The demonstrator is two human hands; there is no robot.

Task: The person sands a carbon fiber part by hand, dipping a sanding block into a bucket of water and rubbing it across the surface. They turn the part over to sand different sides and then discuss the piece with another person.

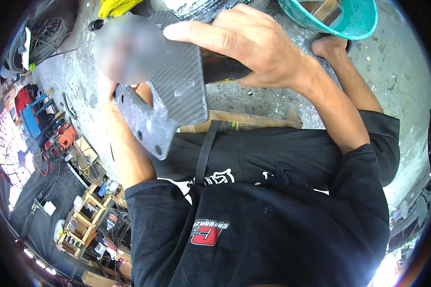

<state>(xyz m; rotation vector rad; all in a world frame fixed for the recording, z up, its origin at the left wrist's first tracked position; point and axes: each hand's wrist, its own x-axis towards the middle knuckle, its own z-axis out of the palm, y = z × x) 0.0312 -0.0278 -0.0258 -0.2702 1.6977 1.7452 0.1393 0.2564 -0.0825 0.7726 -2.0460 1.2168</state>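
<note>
A carbon-fibre part [184, 91] with a dark woven face and a glossy grey, holed flange is held up above my lap. My left hand [107, 88] grips it from the left side; a round blur hides most of that hand and the part's upper left. My right hand [261, 50] reaches across from the right, back of the hand up. Its index finger is stretched out, with the tip at the woven face near the upper edge. The thumb and other fingertips are mostly out of sight. Under this hand lies a dark, shiny piece [225, 69] with a yellowish edge.
A teal basin [368, 31] holding liquid and a wooden piece stands at the upper right, close to my bare foot [330, 47]. Yellow cloth [117, 6] lies at the top. Flattened cardboard [254, 119] is on the floor before my legs. Wooden shelving [88, 210] and tools fill the left side.
</note>
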